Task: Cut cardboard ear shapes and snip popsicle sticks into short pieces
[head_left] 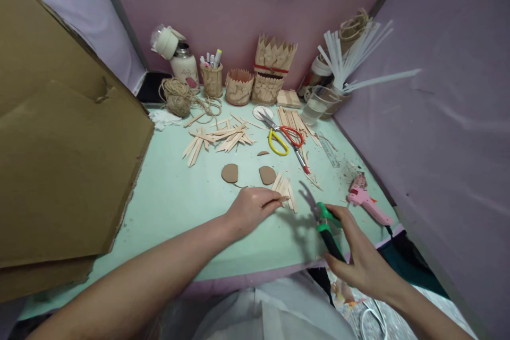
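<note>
My left hand (251, 207) rests low over the pale green table, thumb and forefinger pinching a small wooden stick piece (283, 199). Just beyond the fingertips lie several short flat wooden sticks (290, 190). My right hand (360, 255) is wrapped round the black and green handles of pruning shears (329, 231); their blades are parted and point away from me, to the right of the sticks. Two brown cardboard pieces with one cut side, a left one (230, 173) and a right one (267, 175), lie beyond my left hand.
Scissors (281, 133) and a pile of pointed wooden sticks (231, 137) lie farther back. A pink glue gun (368, 204) is at the right. Twine (177, 96), a clear cup (317, 105) and stick-covered pots (239, 87) line the back. Cardboard (67, 133) stands left.
</note>
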Action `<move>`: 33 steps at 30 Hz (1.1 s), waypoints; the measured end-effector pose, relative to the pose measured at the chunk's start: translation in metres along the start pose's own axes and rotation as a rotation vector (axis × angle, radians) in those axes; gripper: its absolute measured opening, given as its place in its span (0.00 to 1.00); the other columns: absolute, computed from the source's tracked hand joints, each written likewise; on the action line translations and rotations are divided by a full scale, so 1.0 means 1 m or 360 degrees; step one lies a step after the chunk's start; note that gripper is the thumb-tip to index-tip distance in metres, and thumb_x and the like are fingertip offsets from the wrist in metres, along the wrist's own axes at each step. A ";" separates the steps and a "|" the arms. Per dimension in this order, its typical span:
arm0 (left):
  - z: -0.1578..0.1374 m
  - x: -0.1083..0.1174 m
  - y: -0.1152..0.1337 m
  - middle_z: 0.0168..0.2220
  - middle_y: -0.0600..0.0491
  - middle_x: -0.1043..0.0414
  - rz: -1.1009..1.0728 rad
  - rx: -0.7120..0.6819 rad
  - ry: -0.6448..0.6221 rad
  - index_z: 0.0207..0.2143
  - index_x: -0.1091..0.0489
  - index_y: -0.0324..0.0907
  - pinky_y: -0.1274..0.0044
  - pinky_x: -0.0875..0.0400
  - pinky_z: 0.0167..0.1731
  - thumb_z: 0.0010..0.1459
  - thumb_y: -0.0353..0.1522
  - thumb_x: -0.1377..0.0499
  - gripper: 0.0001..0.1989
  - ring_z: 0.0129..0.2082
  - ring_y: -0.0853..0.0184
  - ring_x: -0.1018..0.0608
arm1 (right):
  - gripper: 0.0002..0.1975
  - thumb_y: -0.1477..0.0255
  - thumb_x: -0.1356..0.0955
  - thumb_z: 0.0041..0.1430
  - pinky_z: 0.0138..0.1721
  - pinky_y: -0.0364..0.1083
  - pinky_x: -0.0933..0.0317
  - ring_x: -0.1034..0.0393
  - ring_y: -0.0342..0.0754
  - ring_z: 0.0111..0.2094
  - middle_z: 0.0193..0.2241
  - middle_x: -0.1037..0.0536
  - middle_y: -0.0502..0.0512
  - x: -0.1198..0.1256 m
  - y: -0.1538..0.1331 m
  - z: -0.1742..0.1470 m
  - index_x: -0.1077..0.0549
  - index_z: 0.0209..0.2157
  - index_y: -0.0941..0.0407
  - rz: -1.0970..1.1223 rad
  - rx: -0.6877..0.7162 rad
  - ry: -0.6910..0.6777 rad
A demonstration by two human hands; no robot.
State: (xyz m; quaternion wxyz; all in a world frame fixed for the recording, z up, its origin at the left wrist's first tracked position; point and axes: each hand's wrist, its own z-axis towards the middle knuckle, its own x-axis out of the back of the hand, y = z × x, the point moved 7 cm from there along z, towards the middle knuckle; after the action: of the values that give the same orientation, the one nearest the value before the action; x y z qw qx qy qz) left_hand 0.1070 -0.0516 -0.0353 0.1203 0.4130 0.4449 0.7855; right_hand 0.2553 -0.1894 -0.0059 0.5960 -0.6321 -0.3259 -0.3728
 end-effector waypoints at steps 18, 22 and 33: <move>-0.001 0.004 -0.023 0.30 0.51 0.22 -0.0863 0.0735 0.0006 0.31 0.24 0.39 0.76 0.27 0.34 0.49 0.34 0.37 0.08 0.30 0.66 0.22 | 0.28 0.62 0.36 0.52 0.45 0.58 0.35 0.32 0.61 0.48 0.48 0.31 0.65 -0.003 0.033 0.008 0.41 0.53 0.58 0.0062 -0.0590 0.0262; -0.002 0.000 -0.025 0.28 0.50 0.22 -0.1227 0.0972 -0.0072 0.30 0.25 0.37 0.74 0.25 0.33 0.45 0.35 0.33 0.12 0.29 0.66 0.21 | 0.30 0.63 0.34 0.49 0.45 0.62 0.37 0.33 0.66 0.46 0.43 0.30 0.67 -0.006 0.033 0.017 0.38 0.52 0.61 -0.0243 -0.0506 0.0378; -0.001 0.017 -0.029 0.28 0.52 0.23 -0.0684 0.0821 0.0142 0.30 0.26 0.39 0.77 0.29 0.30 0.49 0.33 0.37 0.07 0.28 0.67 0.23 | 0.37 0.55 0.32 0.54 0.50 0.66 0.43 0.39 0.71 0.51 0.49 0.32 0.79 -0.018 0.001 0.046 0.37 0.54 0.69 -0.0543 -0.0294 0.0537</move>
State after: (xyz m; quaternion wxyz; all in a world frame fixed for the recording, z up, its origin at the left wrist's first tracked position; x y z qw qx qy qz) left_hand 0.0904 -0.0259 -0.0492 0.1551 0.2920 0.7106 0.6211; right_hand 0.2510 -0.1432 -0.0224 0.5101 -0.5486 -0.2884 -0.5963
